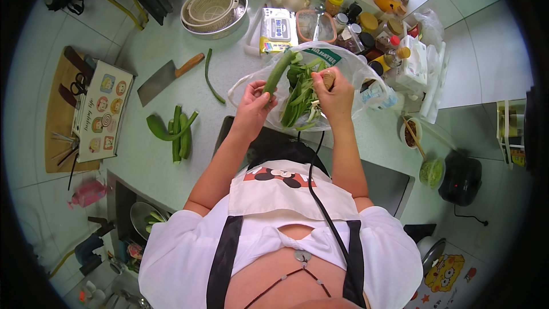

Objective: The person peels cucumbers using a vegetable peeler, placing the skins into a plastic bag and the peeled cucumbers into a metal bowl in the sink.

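My left hand (257, 103) is closed round the lower part of a long green gourd (278, 71), which tilts up and away. Closed too is my right hand (337, 94), on a tool with a rounded wooden handle (327, 78); its working end cannot be made out. Both hands are over a white plastic bag (366, 92) spread on the counter. Green peelings (297, 94) are heaped in the bag between my hands. To the left, several more green gourds (176, 134) lie together, one crossing the others.
A cleaver (160, 82) with a wooden handle and a thin green strip (210, 77) lie at the left. Behind are a strainer in a metal bowl (234, 26), a wipes pack (279, 27) and several jars and bottles (366, 23). Knives stand in a rack (100, 109) far left.
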`<state>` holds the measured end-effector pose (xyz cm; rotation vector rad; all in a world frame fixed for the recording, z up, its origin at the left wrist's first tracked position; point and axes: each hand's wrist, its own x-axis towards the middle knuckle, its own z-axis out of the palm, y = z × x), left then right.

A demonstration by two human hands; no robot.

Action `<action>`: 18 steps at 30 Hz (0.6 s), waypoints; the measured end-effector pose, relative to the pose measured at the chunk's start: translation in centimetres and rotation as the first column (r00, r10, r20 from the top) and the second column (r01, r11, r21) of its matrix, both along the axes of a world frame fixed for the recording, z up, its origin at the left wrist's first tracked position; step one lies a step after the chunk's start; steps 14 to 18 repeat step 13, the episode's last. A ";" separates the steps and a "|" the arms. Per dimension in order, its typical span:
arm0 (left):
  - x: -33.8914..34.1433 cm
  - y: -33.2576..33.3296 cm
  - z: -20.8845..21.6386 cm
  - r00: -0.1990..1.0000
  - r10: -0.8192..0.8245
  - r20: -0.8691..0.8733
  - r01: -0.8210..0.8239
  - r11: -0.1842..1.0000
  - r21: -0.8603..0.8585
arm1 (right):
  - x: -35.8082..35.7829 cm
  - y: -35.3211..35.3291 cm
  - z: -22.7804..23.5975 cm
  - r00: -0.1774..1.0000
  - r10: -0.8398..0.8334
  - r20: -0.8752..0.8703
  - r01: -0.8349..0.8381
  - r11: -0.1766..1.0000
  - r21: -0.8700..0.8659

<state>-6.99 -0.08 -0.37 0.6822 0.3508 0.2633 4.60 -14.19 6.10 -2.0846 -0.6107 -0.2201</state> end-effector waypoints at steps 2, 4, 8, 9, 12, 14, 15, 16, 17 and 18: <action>0.1 0.4 0.3 1.000 -0.019 0.003 0.019 0.999 -0.026 | 0.5 -0.9 0.0 0.999 -0.024 -0.047 0.026 0.999 0.025; 0.0 0.5 0.9 0.999 -0.049 0.021 0.050 0.996 -0.071 | 1.1 -1.6 0.3 0.991 -0.046 -0.128 0.047 0.999 0.002; -0.2 0.5 1.8 0.992 -0.109 0.070 0.118 0.981 -0.153 | 2.2 -2.4 -0.3 0.982 -0.064 -0.178 0.062 0.998 -0.018; -0.2 0.5 1.8 0.990 -0.118 0.077 0.129 0.978 -0.162 | 2.1 -2.5 -0.3 0.981 -0.065 -0.184 0.063 0.998 -0.016; 0.1 0.9 -0.1 0.967 -0.191 0.171 0.242 0.900 -0.364 | 1.9 -2.5 -0.3 0.972 -0.104 -0.208 0.101 0.995 -0.028; 0.2 1.1 -1.0 0.924 -0.213 0.317 0.352 0.798 -0.489 | 1.8 -2.6 -0.4 0.971 -0.115 -0.211 0.105 0.993 -0.059; 0.2 1.1 -1.0 0.924 -0.213 0.317 0.352 0.798 -0.489 | 1.8 -2.6 -0.4 0.971 -0.115 -0.211 0.105 0.993 -0.059; 0.2 1.1 -1.0 0.924 -0.213 0.317 0.352 0.798 -0.489 | 1.8 -2.6 -0.4 0.971 -0.115 -0.211 0.105 0.993 -0.059; 0.2 1.1 -1.0 0.924 -0.213 0.317 0.352 0.798 -0.489 | 1.8 -2.6 -0.4 0.971 -0.115 -0.211 0.105 0.993 -0.059; 0.2 1.1 -1.0 0.924 -0.213 0.317 0.352 0.798 -0.489 | 1.8 -2.6 -0.4 0.971 -0.115 -0.211 0.105 0.993 -0.059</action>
